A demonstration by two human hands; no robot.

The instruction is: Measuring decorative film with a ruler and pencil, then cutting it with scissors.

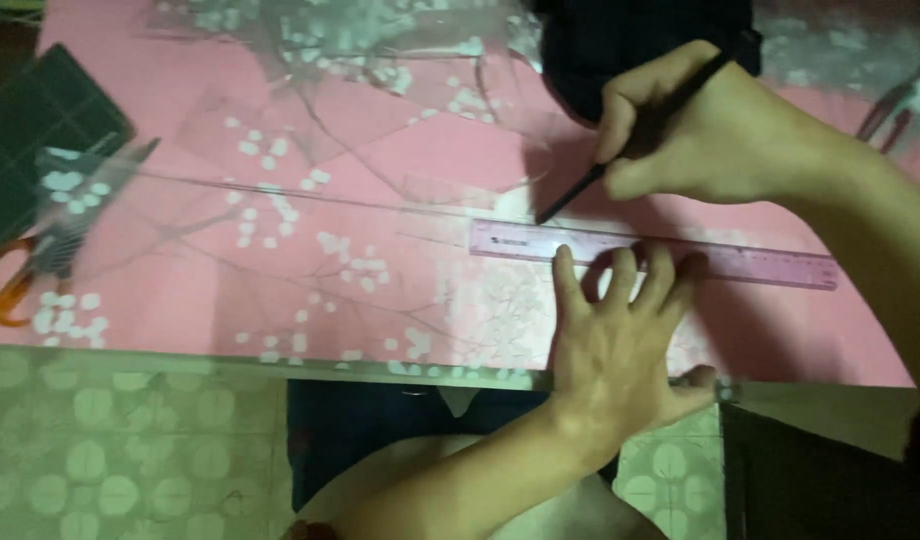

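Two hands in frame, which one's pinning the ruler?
The left hand: fingers spread flat, pressing on the pink ruler. The right hand sits above it, gripping a black pen with its tip near the ruler's top edge.

- Centre-left of the pink surface (380, 150): open, flat passage, covered only by a thin clear sheet (310, 250).
- Far left: scissors (40, 260) and a dark cutting mat (35, 120) block entry (overlapping at the edge).
- Right: ruler (760, 262), left hand (615, 360) and right hand (720, 130) with pen (580, 190) occupy the lane.
- Top centre: dark object (620, 50) obstructs.
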